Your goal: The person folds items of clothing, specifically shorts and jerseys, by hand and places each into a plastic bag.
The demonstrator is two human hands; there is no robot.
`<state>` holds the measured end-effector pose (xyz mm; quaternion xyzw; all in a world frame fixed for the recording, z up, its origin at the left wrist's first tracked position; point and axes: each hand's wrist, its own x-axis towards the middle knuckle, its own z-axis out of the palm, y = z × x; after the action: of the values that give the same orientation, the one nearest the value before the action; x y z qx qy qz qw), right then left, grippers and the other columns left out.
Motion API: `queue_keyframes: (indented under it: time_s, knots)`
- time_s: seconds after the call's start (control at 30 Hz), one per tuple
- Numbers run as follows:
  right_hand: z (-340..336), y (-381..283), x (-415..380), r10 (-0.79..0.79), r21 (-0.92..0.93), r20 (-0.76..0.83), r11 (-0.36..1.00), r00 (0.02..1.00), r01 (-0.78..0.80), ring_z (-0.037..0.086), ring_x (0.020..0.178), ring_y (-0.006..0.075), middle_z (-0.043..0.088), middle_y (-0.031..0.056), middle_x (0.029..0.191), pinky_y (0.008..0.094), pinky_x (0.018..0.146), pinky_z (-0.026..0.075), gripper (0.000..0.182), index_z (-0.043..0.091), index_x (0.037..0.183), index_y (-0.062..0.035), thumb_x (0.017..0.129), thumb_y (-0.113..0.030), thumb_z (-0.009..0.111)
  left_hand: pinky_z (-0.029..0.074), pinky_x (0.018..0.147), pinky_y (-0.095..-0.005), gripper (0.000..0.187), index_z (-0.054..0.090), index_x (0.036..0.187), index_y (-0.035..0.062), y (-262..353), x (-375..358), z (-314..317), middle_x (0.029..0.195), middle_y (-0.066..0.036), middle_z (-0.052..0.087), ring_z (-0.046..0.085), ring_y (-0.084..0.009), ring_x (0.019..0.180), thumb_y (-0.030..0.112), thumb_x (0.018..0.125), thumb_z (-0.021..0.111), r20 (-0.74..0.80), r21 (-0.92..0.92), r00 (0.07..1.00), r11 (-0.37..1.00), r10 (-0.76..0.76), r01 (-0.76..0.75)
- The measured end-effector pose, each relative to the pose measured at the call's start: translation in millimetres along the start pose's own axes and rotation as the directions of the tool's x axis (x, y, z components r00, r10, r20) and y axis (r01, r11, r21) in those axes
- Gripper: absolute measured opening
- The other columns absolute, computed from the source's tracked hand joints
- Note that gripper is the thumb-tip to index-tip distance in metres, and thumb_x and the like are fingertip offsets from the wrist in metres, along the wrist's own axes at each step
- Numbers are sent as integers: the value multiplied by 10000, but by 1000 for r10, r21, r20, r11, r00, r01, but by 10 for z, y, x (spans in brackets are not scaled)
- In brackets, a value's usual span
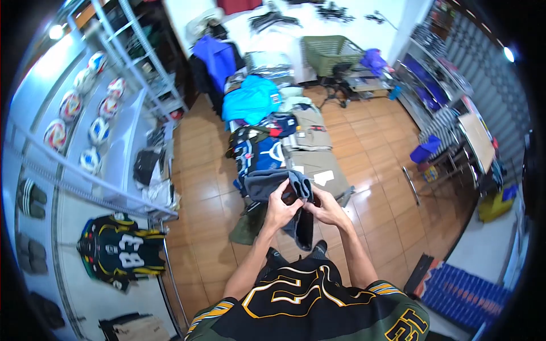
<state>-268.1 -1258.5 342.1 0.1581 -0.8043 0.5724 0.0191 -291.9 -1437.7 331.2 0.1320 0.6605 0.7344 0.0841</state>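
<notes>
Both hands grip a dark grey-blue folded garment [266, 185] in front of my body. My left hand [278, 212] is closed on its near side, thumb pointing toward the middle. My right hand [328, 210] pinches the rolled or folded edge on the right. Part of the cloth hangs below the hands; the exact kind of garment cannot be made out. Just beyond it lie a blue patterned garment [250, 159] and folded khaki clothes [313, 162] on a low table.
A bright blue garment [250, 101] and more clothes cover the table farther back. A green crate [331, 52] stands behind. On the left are a ball rack [98, 131] and a hanging jersey [122, 250]; a wooden-topped chair [476, 133] stands right.
</notes>
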Motion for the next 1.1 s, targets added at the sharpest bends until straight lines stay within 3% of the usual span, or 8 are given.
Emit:
queue_keyframes:
  time_s: [0.2, 0.3, 0.43, 0.57, 0.73, 0.87, 0.93, 1.1]
  knots:
    - [-966, -230, -739, 334, -57, -368, 924, 868, -379, 569, 737, 112, 692, 135, 869, 311, 709, 522, 443, 551, 1379, -21, 938, -23, 595, 560, 788, -252, 559, 505, 1430, -48, 109, 190, 1278, 1142, -110, 691, 643, -122, 987, -24, 891, 650, 57, 175, 998, 984, 10, -20]
    - [-1418, -235, -1170, 301, 14, -521, 939, 799, -345, 705, 950, 155, 740, 213, 1047, 338, 818, 556, 412, 577, 1349, 3, 937, -25, 590, 563, 743, -255, 532, 525, 1418, -45, 82, 219, 2031, 1095, -129, 719, 663, -116, 929, -10, 903, 653, 152, 214, 983, 968, 101, -133]
    - [-1992, -165, -1782, 280, 56, -668, 943, 689, -329, 713, 979, 175, 742, 218, 1043, 340, 831, 561, 400, 595, 1331, 2, 932, -32, 602, 582, 725, -304, 474, 580, 1355, -48, -70, 223, 2940, 1018, -171, 745, 712, -166, 891, 11, 893, 670, 271, 149, 948, 965, 169, -215]
    - [-2431, -229, -2337, 367, 144, -762, 900, 534, -412, 576, 607, 84, 679, 111, 787, 309, 553, 490, 388, 636, 1275, 12, 888, -21, 634, 576, 729, -306, 429, 611, 1313, -39, -24, 177, 3666, 1036, -190, 740, 732, -207, 885, 13, 890, 658, 420, 104, 893, 969, 161, -224]
    - [-2772, -240, -2969, 344, 198, -887, 885, 307, -421, 629, 638, 102, 697, 133, 827, 303, 584, 514, 346, 670, 1231, 6, 889, -19, 624, 517, 664, -246, 403, 648, 1301, 15, 10, 219, 4367, 993, -85, 726, 635, -83, 795, -38, 905, 600, 618, 22, 749, 946, 241, -322]
    - [-2960, -251, -3287, 183, 112, -977, 882, 113, -458, 688, 702, 198, 718, 191, 941, 319, 659, 532, 297, 706, 1165, 2, 889, 2, 598, 501, 677, -241, 471, 691, 1257, 70, 102, 230, 4871, 989, -116, 660, 629, -140, 868, -101, 839, 560, 730, -51, 603, 906, 321, -420]
    - [-3051, -301, -3365, 74, 43, -997, 830, 34, -556, 664, 687, 241, 683, 184, 861, 329, 661, 521, 275, 734, 1122, -16, 886, 8, 594, 523, 731, -353, 434, 717, 1213, 109, 79, 274, 5090, 972, -159, 647, 649, -278, 827, -75, 845, 581, 761, -69, 558, 897, 331, -437]
    - [-3391, -310, -3421, -9, 29, -999, 729, -51, -684, 642, 699, 250, 656, 166, 823, 336, 677, 510, 274, 756, 1073, -31, 878, 31, 573, 499, 740, -344, 408, 741, 1142, 96, 27, 526, 5592, 960, -144, 623, 622, -275, 836, -108, 844, 553, 790, -190, 433, 845, 434, -499]
